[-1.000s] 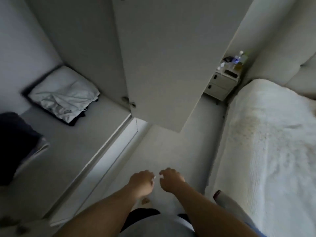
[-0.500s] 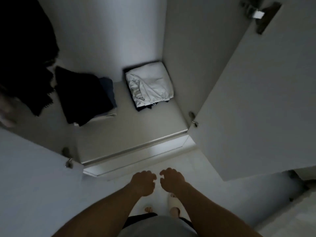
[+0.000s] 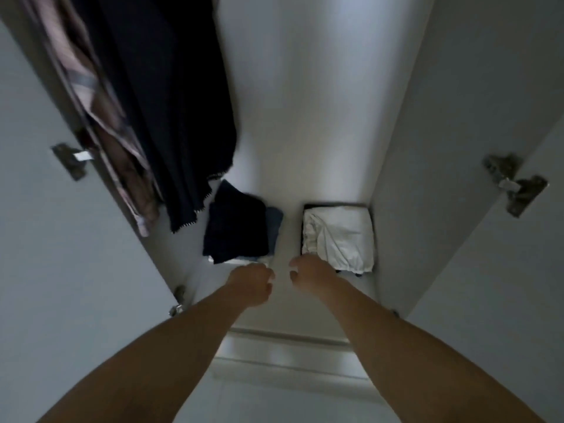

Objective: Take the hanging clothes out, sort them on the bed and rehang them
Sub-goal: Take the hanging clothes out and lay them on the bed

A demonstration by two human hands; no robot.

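Head view looks down into an open white wardrobe (image 3: 305,132) in a dim room, its pale floor panel (image 3: 287,239) at the frame's centre and two white doors swung out, one at the left (image 3: 61,254) and one at the right (image 3: 488,270). Hanging clothes fill the upper left: one long dark navy garment with a stitched hem (image 3: 171,111) and beside it a bunch of pinkish striped garments (image 3: 100,117), too bunched to count. On the floor panel lie two piles: a folded dark navy stack (image 3: 238,227) and, to its right, a crumpled white cloth (image 3: 338,236) on a dark tray. Half a second ago the hanging clothes showed only as a dark mass at the frame's edge; now the view has lifted and they hang in plain sight. Two bare hands, the left hand (image 3: 251,283) and the right hand (image 3: 308,271), reach forward near each other with loosely curled fingers, holding nothing.
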